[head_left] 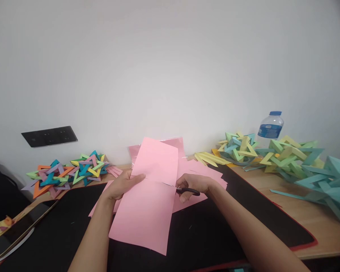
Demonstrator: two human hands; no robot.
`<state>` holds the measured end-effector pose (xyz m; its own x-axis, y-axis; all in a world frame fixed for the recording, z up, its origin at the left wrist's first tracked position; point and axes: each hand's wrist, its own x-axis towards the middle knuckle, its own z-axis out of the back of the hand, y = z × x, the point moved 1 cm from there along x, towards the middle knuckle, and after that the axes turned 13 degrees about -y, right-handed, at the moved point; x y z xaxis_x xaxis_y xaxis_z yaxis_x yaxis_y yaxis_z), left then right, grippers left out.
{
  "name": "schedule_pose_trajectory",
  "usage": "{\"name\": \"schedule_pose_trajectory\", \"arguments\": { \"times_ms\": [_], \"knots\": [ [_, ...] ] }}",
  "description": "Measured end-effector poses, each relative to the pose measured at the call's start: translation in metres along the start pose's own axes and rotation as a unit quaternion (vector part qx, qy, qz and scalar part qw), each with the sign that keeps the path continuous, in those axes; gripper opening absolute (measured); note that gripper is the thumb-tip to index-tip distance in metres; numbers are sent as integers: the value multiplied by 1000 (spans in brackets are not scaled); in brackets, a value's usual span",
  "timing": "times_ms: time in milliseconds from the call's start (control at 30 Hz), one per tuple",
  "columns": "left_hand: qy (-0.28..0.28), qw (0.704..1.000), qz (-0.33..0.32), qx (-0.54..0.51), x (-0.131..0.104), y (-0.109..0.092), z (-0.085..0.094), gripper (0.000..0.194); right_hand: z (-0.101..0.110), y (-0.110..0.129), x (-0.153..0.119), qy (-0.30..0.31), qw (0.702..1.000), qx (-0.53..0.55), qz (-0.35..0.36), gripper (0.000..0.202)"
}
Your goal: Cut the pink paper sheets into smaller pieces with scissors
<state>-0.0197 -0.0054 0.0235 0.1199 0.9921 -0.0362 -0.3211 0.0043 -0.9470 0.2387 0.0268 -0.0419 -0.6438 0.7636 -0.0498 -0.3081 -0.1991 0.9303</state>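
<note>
A large pink sheet (pixel 147 215) is held up above the black mat, with a crosswise line running over its middle. My left hand (pixel 124 184) grips its left edge, thumb on top at that line. In my right hand (pixel 193 185) are black-handled scissors (pixel 192 192), their blades at the sheet's right edge on the same line. Fingers are wrapped round the handles. More pink sheets (pixel 202 172) lie fanned out behind and beneath. The underside of the held sheet is hidden.
Folded multicoloured paper stars (pixel 90 166) stand at the left back, green and blue ones (pixel 289 156) at the right. A bottle (pixel 271 126) stands near the wall. Yellow strips (pixel 209 158) lie at the back. A phone (pixel 19 226) is at the left edge of the black mat (pixel 212 238).
</note>
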Motion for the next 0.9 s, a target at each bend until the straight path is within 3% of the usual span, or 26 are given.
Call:
{"name": "schedule_pose_trajectory", "arguments": {
  "times_ms": [900],
  "knots": [
    [11, 1000, -12, 16, 1, 2, 1, 37, -1, 5, -3, -1, 1000, 4, -25, 40]
  ]
}}
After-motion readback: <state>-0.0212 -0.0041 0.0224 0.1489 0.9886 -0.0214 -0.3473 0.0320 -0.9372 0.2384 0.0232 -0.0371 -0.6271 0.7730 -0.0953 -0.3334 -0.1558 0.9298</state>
